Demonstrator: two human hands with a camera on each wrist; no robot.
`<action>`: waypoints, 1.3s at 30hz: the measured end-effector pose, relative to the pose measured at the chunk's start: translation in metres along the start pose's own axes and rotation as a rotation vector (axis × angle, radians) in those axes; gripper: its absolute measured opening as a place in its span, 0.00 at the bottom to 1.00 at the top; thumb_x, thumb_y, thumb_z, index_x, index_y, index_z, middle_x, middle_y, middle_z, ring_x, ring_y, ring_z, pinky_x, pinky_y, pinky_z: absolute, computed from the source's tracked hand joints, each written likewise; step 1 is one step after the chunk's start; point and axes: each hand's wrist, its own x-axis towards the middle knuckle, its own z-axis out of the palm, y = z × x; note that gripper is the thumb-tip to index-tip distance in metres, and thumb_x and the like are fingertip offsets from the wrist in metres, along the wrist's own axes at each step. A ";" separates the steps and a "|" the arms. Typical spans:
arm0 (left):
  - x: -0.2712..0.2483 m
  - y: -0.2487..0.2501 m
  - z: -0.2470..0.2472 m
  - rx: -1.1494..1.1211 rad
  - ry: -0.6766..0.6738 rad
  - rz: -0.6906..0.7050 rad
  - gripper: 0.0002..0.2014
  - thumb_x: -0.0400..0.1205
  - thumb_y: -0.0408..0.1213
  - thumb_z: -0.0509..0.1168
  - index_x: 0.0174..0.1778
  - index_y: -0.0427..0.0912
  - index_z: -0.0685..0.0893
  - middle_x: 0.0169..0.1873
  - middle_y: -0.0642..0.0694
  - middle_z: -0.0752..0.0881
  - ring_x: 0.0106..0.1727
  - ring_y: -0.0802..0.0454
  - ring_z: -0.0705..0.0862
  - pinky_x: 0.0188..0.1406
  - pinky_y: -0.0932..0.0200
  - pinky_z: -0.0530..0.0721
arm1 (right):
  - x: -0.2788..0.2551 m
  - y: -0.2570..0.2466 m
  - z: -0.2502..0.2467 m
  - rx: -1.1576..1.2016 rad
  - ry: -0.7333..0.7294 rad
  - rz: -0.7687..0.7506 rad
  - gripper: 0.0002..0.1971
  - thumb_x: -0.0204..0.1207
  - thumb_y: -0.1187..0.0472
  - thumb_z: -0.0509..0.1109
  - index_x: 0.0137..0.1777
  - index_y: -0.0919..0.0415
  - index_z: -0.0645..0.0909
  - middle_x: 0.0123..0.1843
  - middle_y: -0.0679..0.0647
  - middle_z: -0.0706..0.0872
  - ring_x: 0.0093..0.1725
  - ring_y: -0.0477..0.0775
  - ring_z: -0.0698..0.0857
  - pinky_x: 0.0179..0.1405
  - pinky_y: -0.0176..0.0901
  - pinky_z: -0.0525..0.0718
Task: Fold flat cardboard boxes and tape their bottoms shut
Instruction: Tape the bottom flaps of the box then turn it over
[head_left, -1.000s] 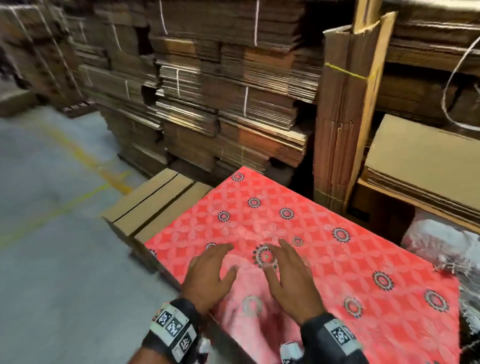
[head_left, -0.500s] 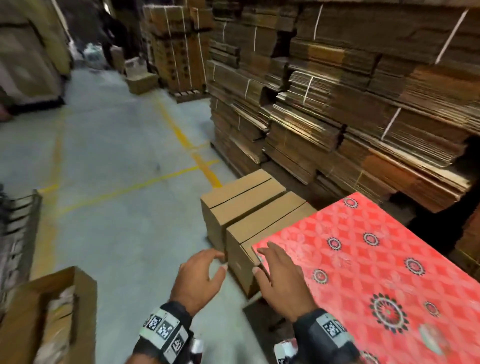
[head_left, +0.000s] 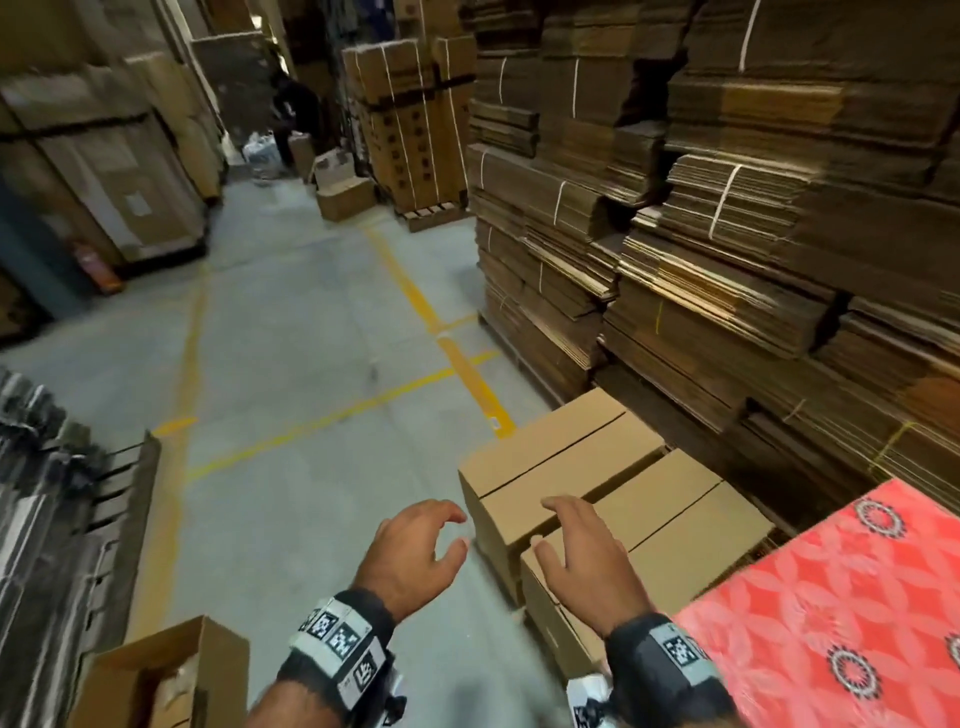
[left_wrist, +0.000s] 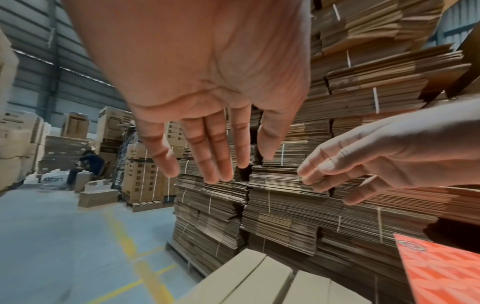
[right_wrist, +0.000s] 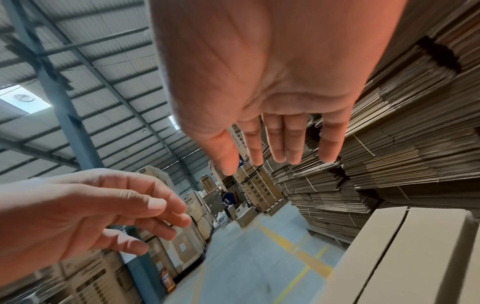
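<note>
both hands empty, between two boxes
my left hand (head_left: 415, 556) and right hand (head_left: 587, 561) hang wide at lower centre, ready over the folded boxes (head_left: 597, 467).

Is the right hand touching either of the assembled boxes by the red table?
Apart. The right wrist view shows the right hand open in mid-air, warehouse background visible past its fingertips, with the nearest assembled box lying well below and clear of them.

Both hands, left hand (left_wrist: 207, 67) and right hand (left_wrist: 384, 156), hang empty before stacked flat cardboard (left_wrist: 324, 209).
</note>
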 end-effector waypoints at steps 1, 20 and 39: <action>0.022 -0.005 -0.003 0.015 -0.016 -0.001 0.19 0.81 0.57 0.59 0.64 0.56 0.83 0.59 0.62 0.86 0.61 0.59 0.83 0.66 0.50 0.80 | 0.018 0.004 -0.004 0.016 0.002 0.012 0.28 0.84 0.44 0.57 0.83 0.49 0.65 0.84 0.47 0.68 0.79 0.50 0.71 0.80 0.53 0.71; 0.384 -0.192 0.144 0.340 -0.765 0.114 0.30 0.85 0.54 0.63 0.84 0.52 0.66 0.82 0.52 0.67 0.81 0.47 0.70 0.76 0.42 0.71 | 0.293 0.129 0.164 0.548 -0.092 0.965 0.28 0.78 0.47 0.68 0.76 0.54 0.69 0.67 0.58 0.86 0.62 0.66 0.85 0.57 0.53 0.85; 0.478 -0.225 0.219 -0.475 -0.778 -0.449 0.40 0.61 0.54 0.80 0.71 0.49 0.81 0.53 0.49 0.80 0.54 0.42 0.85 0.50 0.48 0.83 | 0.335 0.160 0.265 1.036 0.555 1.340 0.44 0.47 0.30 0.88 0.64 0.46 0.82 0.59 0.57 0.89 0.53 0.59 0.91 0.52 0.58 0.93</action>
